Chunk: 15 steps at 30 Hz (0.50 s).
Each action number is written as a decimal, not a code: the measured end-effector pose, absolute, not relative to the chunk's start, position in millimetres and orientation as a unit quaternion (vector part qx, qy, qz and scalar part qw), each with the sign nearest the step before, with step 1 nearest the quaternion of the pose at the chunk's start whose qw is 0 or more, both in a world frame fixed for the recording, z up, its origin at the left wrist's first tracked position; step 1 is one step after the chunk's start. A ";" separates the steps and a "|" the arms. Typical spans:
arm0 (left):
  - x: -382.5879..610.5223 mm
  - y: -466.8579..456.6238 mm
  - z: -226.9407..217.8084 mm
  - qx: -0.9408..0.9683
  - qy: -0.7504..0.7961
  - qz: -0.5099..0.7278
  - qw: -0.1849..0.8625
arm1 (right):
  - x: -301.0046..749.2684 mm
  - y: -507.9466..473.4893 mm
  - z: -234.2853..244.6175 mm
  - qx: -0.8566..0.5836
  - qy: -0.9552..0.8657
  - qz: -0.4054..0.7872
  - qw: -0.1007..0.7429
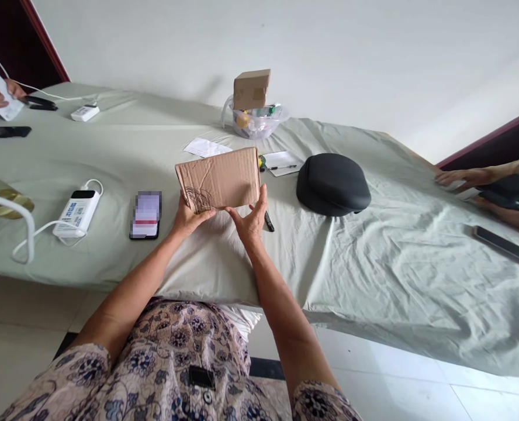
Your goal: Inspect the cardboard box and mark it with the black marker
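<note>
Between my two hands is a brown cardboard box [224, 178], tilted so a broad face shows, with dark scribbled lines at its lower left corner. My left hand [190, 217] grips that corner, thumb along the bottom edge. On the box's right end, my right hand [251, 219] has its fingers against the side and its thumb at the lower edge. The far fingers of both hands are partly hidden by the box. A black marker-like stick [269, 222] lies beside my right hand. Behind the box, white paper [204, 147] and a white sheet with a pen [282, 164] lie on the cloth.
A smaller carton [251, 90] rests on a clear plastic basket [259, 126] of small items. A black case [333, 184] sits to the right, a phone [145, 215] and white power strip [78, 213] to the left. Other people's hands [461, 178] show at both table ends.
</note>
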State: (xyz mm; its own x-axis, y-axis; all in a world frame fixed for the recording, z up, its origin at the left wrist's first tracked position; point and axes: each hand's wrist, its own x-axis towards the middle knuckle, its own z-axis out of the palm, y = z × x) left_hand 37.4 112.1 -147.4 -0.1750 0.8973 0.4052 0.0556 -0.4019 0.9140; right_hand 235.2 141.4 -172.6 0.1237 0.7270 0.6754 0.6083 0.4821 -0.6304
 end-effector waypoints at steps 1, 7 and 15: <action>35.5 113.1 -147.2 0.549 0.436 0.631 0.331 | 237.1 142.7 -172.8 -0.505 -0.646 0.081 0.567; 22.7 123.3 -162.2 0.552 0.432 0.621 0.351 | 255.1 148.5 -164.6 -0.503 -0.556 0.193 0.633; 16.9 123.4 -167.3 0.649 0.441 0.563 0.260 | 270.1 145.4 -149.3 -0.551 -0.506 0.208 0.630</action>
State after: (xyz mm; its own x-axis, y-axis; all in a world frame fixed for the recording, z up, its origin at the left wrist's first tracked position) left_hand 16.9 123.4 -167.3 -0.0230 0.8647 0.5018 0.2797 -0.4763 0.8336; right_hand 270.1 145.4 -149.3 0.4012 0.8204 0.4074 0.2956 0.3050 -0.9053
